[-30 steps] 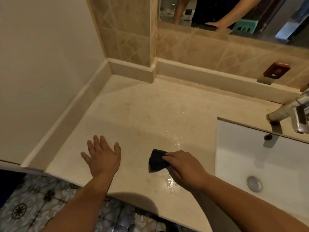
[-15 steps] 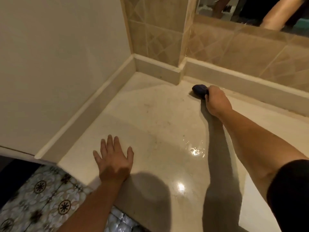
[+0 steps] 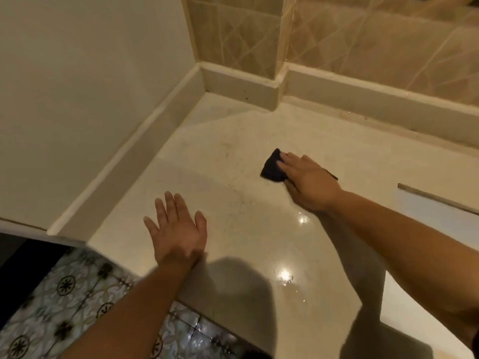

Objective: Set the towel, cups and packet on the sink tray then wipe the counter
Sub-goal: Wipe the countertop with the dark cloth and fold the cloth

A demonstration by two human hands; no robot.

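My right hand (image 3: 308, 183) presses a small dark cloth (image 3: 272, 168) flat onto the beige stone counter (image 3: 233, 141), around its middle. Most of the cloth pokes out past my fingertips. My left hand (image 3: 178, 229) lies flat and open on the counter near the front edge, fingers spread, holding nothing. Wet shiny patches (image 3: 285, 274) glint on the counter below my right forearm. No towel, cups, packet or tray are in view.
A white sink basin edge (image 3: 438, 203) shows at the right. A raised stone backsplash (image 3: 241, 84) runs along the back and left, under tan tiled wall. Patterned floor tiles (image 3: 64, 294) lie beyond the front edge, lower left.
My right hand has pulled the cloth back from the rear backsplash toward the counter's middle. My left hand stays flat near the front edge.
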